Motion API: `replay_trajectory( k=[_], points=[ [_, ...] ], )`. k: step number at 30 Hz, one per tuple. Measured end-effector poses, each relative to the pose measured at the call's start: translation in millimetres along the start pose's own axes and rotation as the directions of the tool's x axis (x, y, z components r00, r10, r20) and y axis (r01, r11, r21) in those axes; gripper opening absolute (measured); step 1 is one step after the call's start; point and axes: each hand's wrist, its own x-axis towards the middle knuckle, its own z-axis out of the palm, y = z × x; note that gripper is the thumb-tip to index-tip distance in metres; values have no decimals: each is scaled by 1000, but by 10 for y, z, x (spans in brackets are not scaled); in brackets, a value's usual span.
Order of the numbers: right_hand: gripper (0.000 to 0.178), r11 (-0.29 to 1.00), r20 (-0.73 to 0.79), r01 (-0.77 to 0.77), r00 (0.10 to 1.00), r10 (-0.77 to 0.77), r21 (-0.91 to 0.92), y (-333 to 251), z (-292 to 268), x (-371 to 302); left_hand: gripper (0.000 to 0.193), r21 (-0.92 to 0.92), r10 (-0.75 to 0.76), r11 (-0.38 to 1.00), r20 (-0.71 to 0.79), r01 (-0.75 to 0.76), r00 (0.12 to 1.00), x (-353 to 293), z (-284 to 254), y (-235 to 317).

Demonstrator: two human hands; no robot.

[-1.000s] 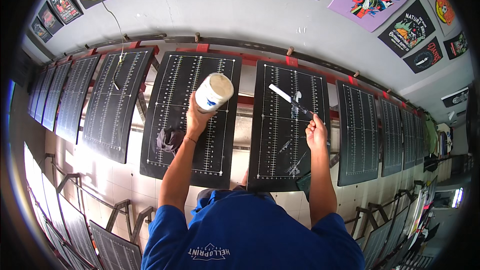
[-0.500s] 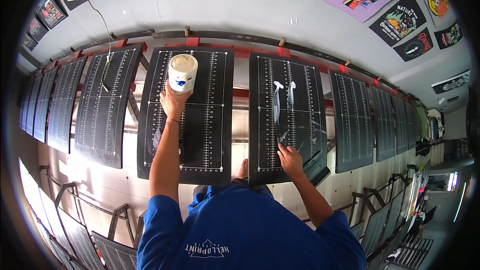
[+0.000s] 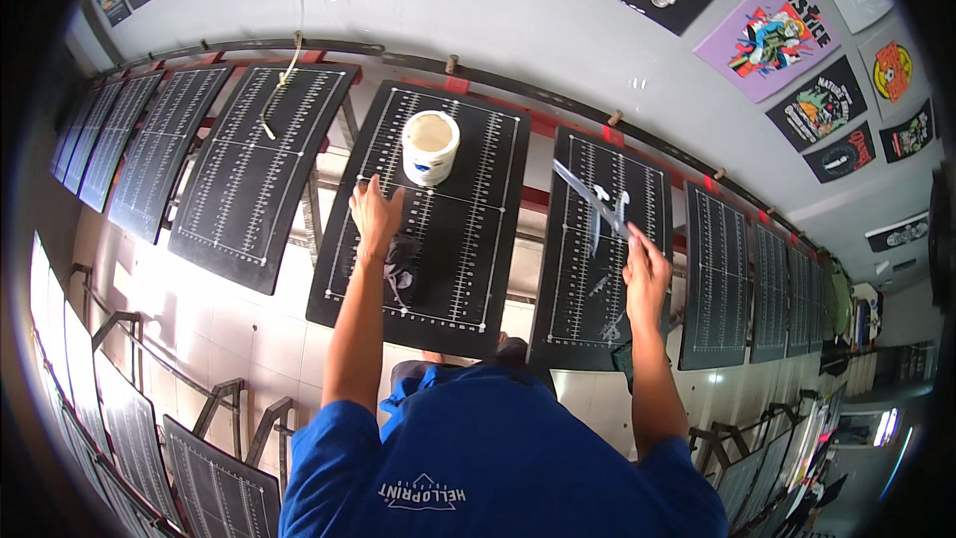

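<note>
A white tub (image 3: 430, 151) with pale stuff inside stands upright on the upper part of the black ruled board (image 3: 483, 269) in front of me. Just to its lower left, my left hand (image 3: 374, 217) hovers apart from it, fingers spread, with nothing in them. On the same board, below that hand, lies a crumpled dark cloth (image 3: 400, 274). My right hand (image 3: 647, 274) is closed round the end of a long, narrow, flat spatula (image 3: 588, 191), held slanting over the neighbouring black board (image 3: 568, 289). Whitish streaks (image 3: 624, 207) of paste mark that board beneath the blade.
More ruled boards (image 3: 717, 279) run in a row to both sides, with gaps between them. Behind them passes a dark metal rail (image 3: 528, 90). A pale cord (image 3: 297, 0) hangs down onto a board at left. A dark flat piece (image 3: 622, 364) sits at the right board's near corner.
My left hand has let go of the tub and drawn back from it. My right hand has lifted the spatula up and away from the near part of the board. The view has shifted.
</note>
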Motion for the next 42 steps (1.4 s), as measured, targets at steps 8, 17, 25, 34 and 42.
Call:
replay_trajectory(
  k=[8, 17, 25, 34, 42],
  points=[
    [31, 937, 403, 309, 888, -223, -163, -207, 1801, 1086, 35, -193, -114, 976, -76, 97, 991, -1150, -656, -442],
    [48, 970, 431, 102, 903, 3, -221, 41, 1172, 988, 58, -140, -13, 990, -41, 7, 999, -1337, -647, -206],
    [44, 722, -425, -398, 891, 158, -566, 1723, -2396, -696, 30, -267, 178, 955, 175, -128, 968, -1065, -684, -236],
    [54, 575, -574, -817, 451, 684, 43, 2478, -2250, -1641, 50, -174, 337, 935, 165, -308, 927, -1075, -534, -206],
    [45, 882, -499, -466, 750, 434, 67, 2238, -2208, -1080, 39, -307, 118, 949, 124, -75, 985, -1235, -638, -314]
  ],
)
